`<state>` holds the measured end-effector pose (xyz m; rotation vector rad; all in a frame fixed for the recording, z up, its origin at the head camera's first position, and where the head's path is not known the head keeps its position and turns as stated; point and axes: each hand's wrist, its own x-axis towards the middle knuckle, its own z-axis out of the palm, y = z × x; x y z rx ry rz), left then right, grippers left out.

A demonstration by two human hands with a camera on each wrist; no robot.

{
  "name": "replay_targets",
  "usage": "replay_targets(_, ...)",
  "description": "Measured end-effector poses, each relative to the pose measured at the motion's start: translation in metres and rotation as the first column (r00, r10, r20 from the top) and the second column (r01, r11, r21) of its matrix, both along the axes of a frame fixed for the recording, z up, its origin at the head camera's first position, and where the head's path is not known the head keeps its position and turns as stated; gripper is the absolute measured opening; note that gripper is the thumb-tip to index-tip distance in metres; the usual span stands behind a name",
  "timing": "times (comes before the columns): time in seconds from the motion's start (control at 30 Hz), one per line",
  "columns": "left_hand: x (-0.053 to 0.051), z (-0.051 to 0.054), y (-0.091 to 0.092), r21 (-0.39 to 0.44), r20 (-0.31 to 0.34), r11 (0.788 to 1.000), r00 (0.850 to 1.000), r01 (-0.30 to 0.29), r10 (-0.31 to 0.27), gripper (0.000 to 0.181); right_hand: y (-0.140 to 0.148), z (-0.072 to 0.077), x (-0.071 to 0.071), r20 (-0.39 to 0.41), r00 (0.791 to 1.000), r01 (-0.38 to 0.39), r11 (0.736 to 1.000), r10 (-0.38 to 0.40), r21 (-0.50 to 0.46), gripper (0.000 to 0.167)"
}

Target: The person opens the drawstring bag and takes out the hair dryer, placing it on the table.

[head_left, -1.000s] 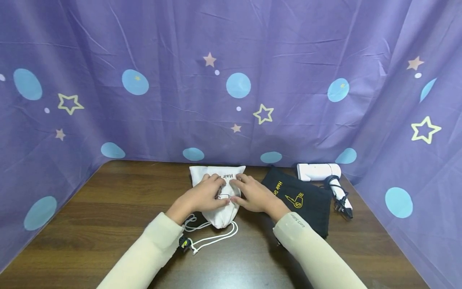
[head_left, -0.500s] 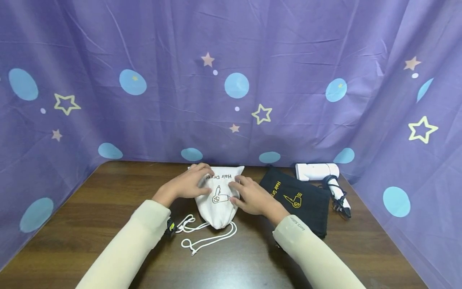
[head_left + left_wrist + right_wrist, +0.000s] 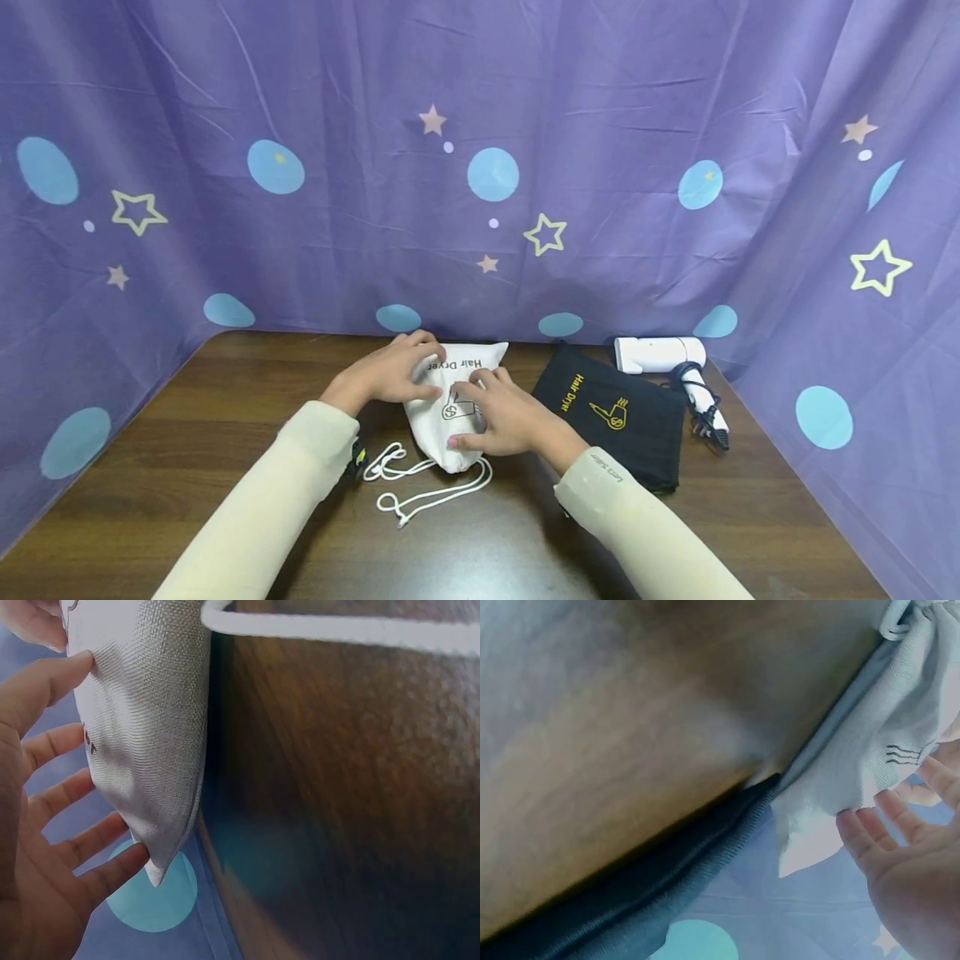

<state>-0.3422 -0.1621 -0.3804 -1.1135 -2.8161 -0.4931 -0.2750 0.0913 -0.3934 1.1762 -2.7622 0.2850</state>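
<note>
A white drawstring pouch (image 3: 432, 421) printed "Hair Dryer" lies on the table, its gathered neck and white cord (image 3: 420, 506) toward the near side. On its left part rests my left hand (image 3: 390, 371), fingers spread and lightly bent. My right hand (image 3: 504, 414) lies over the right part, covering some of the printed dryer picture. In the left wrist view, fingertips touch the pouch cloth (image 3: 146, 712). The right wrist view has the right fingertips against the cloth (image 3: 847, 769). What is inside the pouch is hidden.
A black pouch (image 3: 645, 417) with yellow "Hair Dryer" print lies flat beside the right forearm. Behind it, at the right, is a white hair dryer (image 3: 660, 356) with its black cord (image 3: 705, 412) wrapped round the handle. A purple curtain (image 3: 337, 250) hangs along the table's back edge.
My left hand has moved left from the pouch's middle to its left part. My right hand has shifted left and slightly nearer over the pouch. The pouch stays in place.
</note>
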Motion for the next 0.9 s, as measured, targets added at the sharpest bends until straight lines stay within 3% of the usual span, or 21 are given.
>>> replay_targets(0.2,0.0,-0.003,0.002,-0.013,-0.023,1.0,1.0,-0.015,0.015,0.055,0.002,-0.003,-0.003,0.046,0.999,0.001,1.0,-0.001,0.017,0.071)
replay_targets(0.3,0.001,-0.005,0.003,-0.021,-0.067,0.999,0.997,-0.034,0.033,0.055,0.004,-0.003,-0.006,0.048,0.999,-0.015,1.0,0.014,0.024,0.07)
replay_targets(0.5,0.01,-0.012,0.012,-0.096,-0.157,0.987,0.981,-0.13,0.114,0.059,0.009,-0.002,-0.011,0.046,0.998,-0.038,0.998,0.036,0.041,0.07)
replay_targets(0.67,0.014,-0.012,0.017,-0.133,-0.174,0.974,0.972,-0.184,0.16,0.062,0.006,-0.003,-0.006,-0.004,1.0,-0.023,0.996,0.024,0.087,0.073)
replay_targets(0.9,0.014,-0.012,0.015,-0.146,-0.167,0.97,0.971,-0.196,0.171,0.062,0.001,-0.006,-0.005,-0.05,0.999,0.001,0.989,0.007,0.147,0.081)
